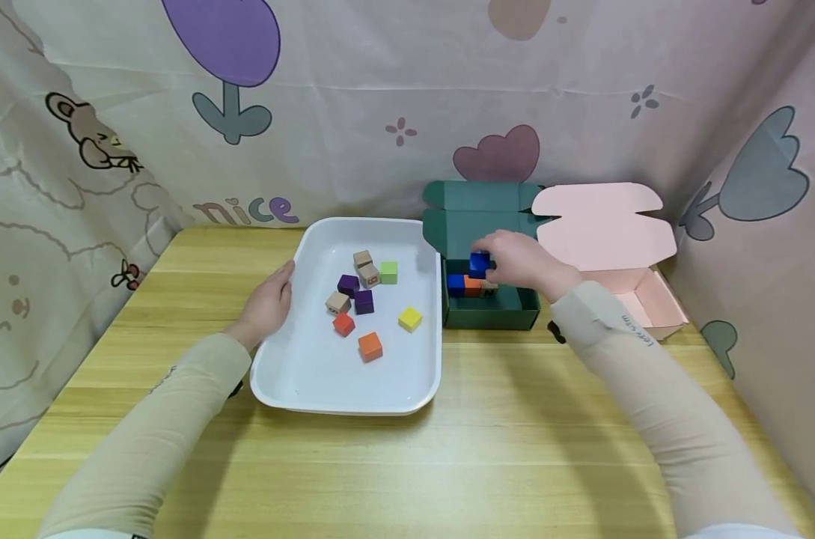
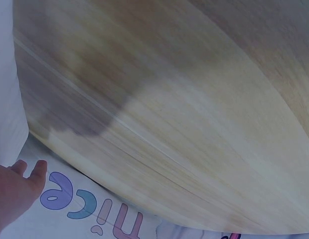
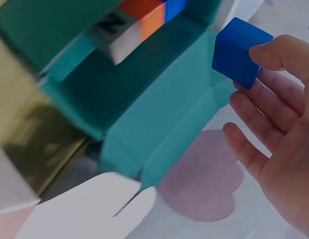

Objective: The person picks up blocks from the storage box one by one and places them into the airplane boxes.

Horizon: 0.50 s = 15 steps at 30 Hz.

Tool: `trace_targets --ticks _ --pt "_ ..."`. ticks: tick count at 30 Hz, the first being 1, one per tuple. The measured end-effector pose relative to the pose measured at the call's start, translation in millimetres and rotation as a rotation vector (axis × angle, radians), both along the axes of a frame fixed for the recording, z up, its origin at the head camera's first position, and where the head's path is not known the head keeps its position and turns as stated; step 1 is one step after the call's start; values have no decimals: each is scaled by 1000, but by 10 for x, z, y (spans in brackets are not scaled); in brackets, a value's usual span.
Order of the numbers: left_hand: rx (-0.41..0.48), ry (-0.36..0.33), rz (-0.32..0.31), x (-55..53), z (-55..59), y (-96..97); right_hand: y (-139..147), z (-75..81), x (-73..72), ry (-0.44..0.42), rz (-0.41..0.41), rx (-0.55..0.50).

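My right hand (image 1: 515, 258) pinches a blue cube (image 3: 239, 50) between thumb and fingers, above the open green box (image 1: 491, 318). Inside that box a row holds another blue cube (image 1: 456, 285), an orange cube (image 3: 147, 17) and a wooden cube (image 3: 117, 40) with a dark letter. My left hand (image 1: 266, 305) rests against the left side of a white tray (image 1: 313, 382), fingers extended along its edge. In the tray lie several loose cubes: plain wood, purple (image 1: 364, 302), light green (image 1: 389, 272), yellow (image 1: 410, 320), red-orange (image 1: 343, 323) and orange (image 1: 370, 346).
A pink box (image 1: 656, 299) with its lid raised stands right of the green box. The wooden table (image 1: 407, 471) extends in front. A patterned curtain (image 1: 353, 150) hangs behind and at both sides. The green lid (image 1: 481, 198) stands up at the back.
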State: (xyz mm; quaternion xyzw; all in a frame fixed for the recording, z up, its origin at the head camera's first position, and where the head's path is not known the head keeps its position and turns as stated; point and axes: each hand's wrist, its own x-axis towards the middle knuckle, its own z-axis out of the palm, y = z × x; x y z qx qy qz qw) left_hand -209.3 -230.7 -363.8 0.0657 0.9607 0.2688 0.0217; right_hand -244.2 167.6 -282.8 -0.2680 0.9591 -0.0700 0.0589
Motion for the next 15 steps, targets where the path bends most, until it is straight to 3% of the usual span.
trace_targets --ticks 15 --pt "-7 11 8 5 -11 0 400 -246 -124 -23 -90 40"
